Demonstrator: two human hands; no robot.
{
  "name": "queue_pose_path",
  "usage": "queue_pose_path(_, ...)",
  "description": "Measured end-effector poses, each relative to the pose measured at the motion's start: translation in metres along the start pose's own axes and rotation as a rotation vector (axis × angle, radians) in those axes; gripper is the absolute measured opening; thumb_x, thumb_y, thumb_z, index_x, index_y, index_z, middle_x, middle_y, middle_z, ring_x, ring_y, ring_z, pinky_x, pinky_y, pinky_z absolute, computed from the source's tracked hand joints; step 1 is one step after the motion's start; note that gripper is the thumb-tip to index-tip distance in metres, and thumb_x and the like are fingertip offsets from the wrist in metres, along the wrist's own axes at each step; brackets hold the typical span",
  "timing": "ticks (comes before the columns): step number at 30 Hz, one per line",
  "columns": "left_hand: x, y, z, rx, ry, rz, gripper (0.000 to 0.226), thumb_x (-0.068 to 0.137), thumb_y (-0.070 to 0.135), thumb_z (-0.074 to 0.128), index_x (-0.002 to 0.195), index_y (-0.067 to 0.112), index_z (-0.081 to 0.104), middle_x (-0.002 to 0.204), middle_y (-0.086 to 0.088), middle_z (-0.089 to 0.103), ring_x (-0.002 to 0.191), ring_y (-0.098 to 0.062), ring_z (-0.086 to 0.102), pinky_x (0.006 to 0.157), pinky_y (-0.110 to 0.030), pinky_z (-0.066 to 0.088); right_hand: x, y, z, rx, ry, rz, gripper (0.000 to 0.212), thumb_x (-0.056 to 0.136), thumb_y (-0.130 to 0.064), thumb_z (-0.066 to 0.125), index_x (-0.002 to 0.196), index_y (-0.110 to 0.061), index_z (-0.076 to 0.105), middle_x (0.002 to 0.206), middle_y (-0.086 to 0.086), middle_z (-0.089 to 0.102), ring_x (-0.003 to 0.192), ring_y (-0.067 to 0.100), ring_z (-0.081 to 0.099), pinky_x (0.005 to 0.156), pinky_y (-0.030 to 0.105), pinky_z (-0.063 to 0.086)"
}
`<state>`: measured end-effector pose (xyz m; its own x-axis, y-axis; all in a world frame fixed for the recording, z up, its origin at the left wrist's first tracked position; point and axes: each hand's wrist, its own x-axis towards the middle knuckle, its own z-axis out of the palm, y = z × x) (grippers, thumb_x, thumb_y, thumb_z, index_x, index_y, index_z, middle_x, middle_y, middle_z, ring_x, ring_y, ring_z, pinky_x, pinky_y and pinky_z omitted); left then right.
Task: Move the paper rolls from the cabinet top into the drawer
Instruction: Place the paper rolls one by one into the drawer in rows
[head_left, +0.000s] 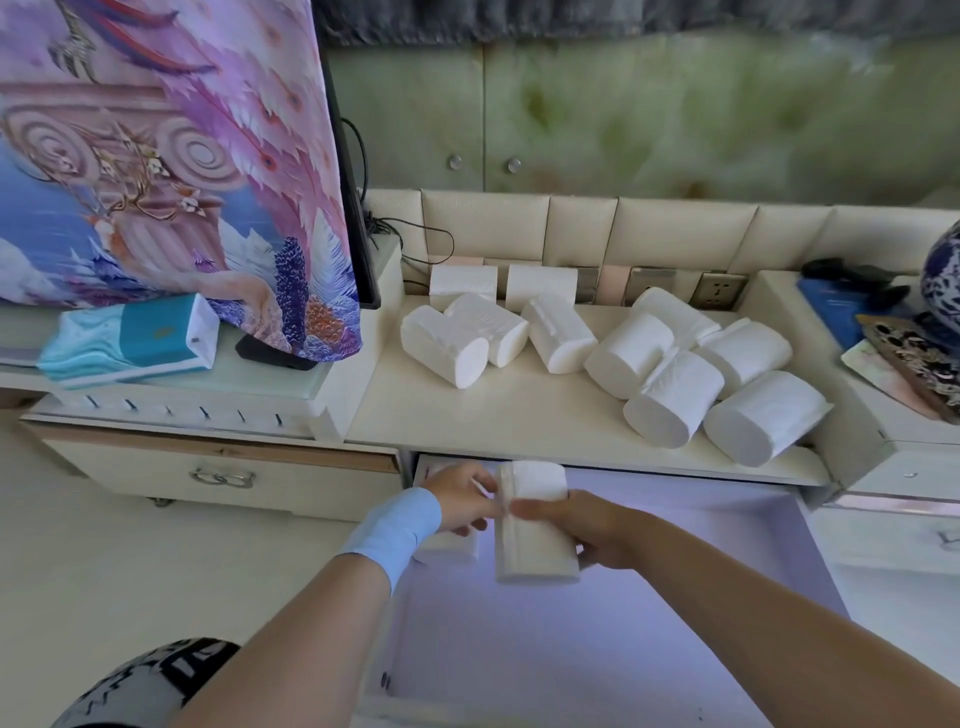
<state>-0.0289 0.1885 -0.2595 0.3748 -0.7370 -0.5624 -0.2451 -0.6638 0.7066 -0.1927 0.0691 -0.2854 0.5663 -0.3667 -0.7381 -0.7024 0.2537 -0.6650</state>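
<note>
Open drawer (727, 545): right hand (592, 527) fingers grasping paper roll (535, 519); left hand (460, 499) clutching second roll (447, 545)

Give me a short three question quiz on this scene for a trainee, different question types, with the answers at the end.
1. True or false: the drawer is open.
2. Multiple choice: the right hand grips a roll that is A) on the cabinet top, B) over the drawer, C) on the floor.
3. Short answer: where does the left hand sit, and what lies under it?

Key
1. True.
2. B.
3. At the drawer's back left corner, on a second roll partly hidden there; whether it grips that roll cannot be told.
</note>
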Motion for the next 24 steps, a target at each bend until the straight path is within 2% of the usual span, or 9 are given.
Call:
queue_pose_path(4,0.001,-0.021,0.002,0.442,0.071,-0.005,0.039,0.090,0.030,0.059,0.129,0.031,0.055,0.130,0.010,0.057,0.113,-0.015,0.056,0.092,-0.026,0.044,0.010,0.019,0.008,-0.038,0.032,0.149,0.069,0.064,-0.051,0.089,0.119,-0.022,0.060,0.109,0.002,0.074,0.098,0.021,0.071,0.084,0.043,0.058)
queue_pose_path(6,0.008,-0.033,0.002,0.609,0.112,0.018,0.044,0.091,0.027,0.056,0.135,0.030,0.051,0.141,0.005,0.046,0.126,-0.018,0.048,0.097,-0.032,0.045,0.023,0.024,0.013,-0.011,0.086,0.197,0.073,0.061,-0.051,0.090,0.119,-0.021,0.058,0.109,0.004,0.073,0.098,0.024,0.071,0.086,0.047,0.058)
queue_pose_path(8,0.015,-0.042,0.004,0.713,0.095,0.022,0.053,0.091,0.022,0.054,0.142,0.029,0.044,0.149,0.002,0.034,0.137,-0.019,0.035,0.102,-0.037,0.044,0.042,0.028,0.019,-0.007,0.163,0.212,0.090,0.053,-0.055,0.090,0.126,-0.019,0.053,0.113,0.005,0.070,0.099,0.028,0.070,0.085,0.049,0.059)
queue_pose_path(9,0.018,-0.045,0.004,0.735,0.077,0.020,0.056,0.091,0.020,0.054,0.145,0.029,0.041,0.151,0.002,0.031,0.140,-0.019,0.030,0.104,-0.038,0.043,0.050,0.029,0.022,-0.006,0.187,0.207,0.092,0.055,-0.055,0.088,0.130,-0.017,0.050,0.114,0.006,0.068,0.098,0.028,0.069,0.082,0.047,0.060)
queue_pose_path(11,0.024,-0.049,0.005,0.752,0.059,0.023,0.060,0.090,0.019,0.054,0.147,0.027,0.039,0.152,0.002,0.027,0.141,-0.019,0.028,0.105,-0.039,0.043,0.062,0.024,0.029,0.023,0.208,0.161,0.076,0.073,-0.047,0.083,0.132,-0.011,0.050,0.113,0.008,0.065,0.094,0.028,0.067,0.075,0.041,0.059)
queue_pose_path(13,0.029,-0.051,0.006,0.744,0.079,0.034,0.060,0.090,0.019,0.056,0.147,0.026,0.039,0.150,0.001,0.027,0.140,-0.019,0.028,0.104,-0.040,0.044,0.070,0.019,0.034,0.065,0.221,0.121,0.066,0.081,-0.040,0.080,0.132,-0.009,0.050,0.118,0.010,0.063,0.100,0.029,0.064,0.074,0.041,0.057)
queue_pose_path(18,0.042,-0.054,0.004,0.717,0.125,0.056,0.057,0.089,0.018,0.059,0.143,0.025,0.043,0.146,-0.001,0.029,0.138,-0.020,0.029,0.102,-0.038,0.045,0.083,0.021,0.029,0.209,0.333,0.007,0.071,0.086,-0.032,0.078,0.145,-0.012,0.043,0.133,0.010,0.056,0.115,0.031,0.058,0.086,0.040,0.051)
queue_pose_path(21,0.043,-0.052,0.007,0.719,0.121,0.056,0.055,0.090,0.016,0.059,0.142,0.022,0.044,0.146,-0.001,0.029,0.139,-0.021,0.027,0.103,-0.037,0.044,0.084,0.025,0.027,0.286,0.391,-0.016,0.069,0.090,-0.034,0.073,0.147,-0.015,0.040,0.136,0.007,0.054,0.117,0.029,0.057,0.097,0.046,0.051)
queue_pose_path(24,0.042,-0.048,0.010,0.758,0.111,0.046,0.055,0.089,0.018,0.059,0.141,0.021,0.043,0.145,-0.001,0.029,0.140,-0.022,0.022,0.104,-0.037,0.044,0.086,0.026,0.029,0.182,0.361,-0.041,0.064,0.096,-0.038,0.063,0.151,-0.019,0.037,0.140,0.005,0.053,0.121,0.029,0.054,0.103,0.046,0.047)
